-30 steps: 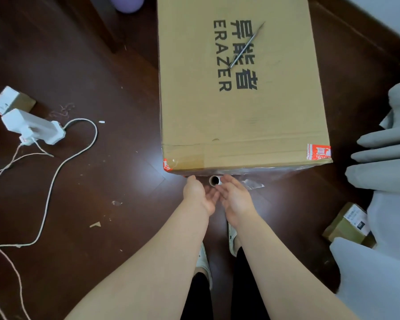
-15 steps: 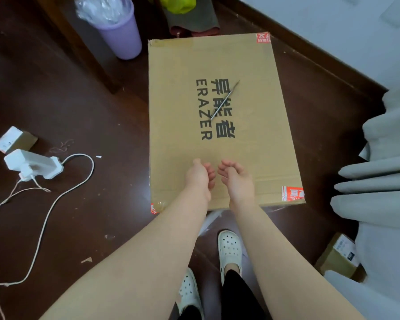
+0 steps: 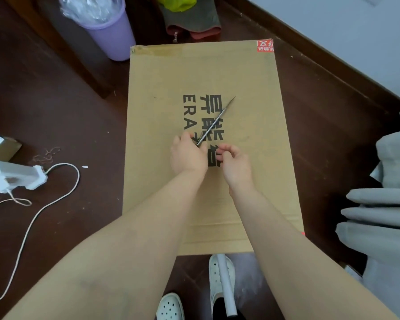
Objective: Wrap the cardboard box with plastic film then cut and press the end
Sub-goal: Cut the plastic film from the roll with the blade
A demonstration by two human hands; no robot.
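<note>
Both bare forearms reach toward 12 o'clock. The left hand grips the scissors. The right hand, at its 3 o'clock, curls its fingers on nothing.

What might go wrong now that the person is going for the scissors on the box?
The scissors are thin and pointed, and the right hand is curled close beside the left hand at their handle end; a hurried lift might nick a finger. The film roll lies against a shoe below the cardboard box; a step might kick it away, or catch the white cable.
</note>
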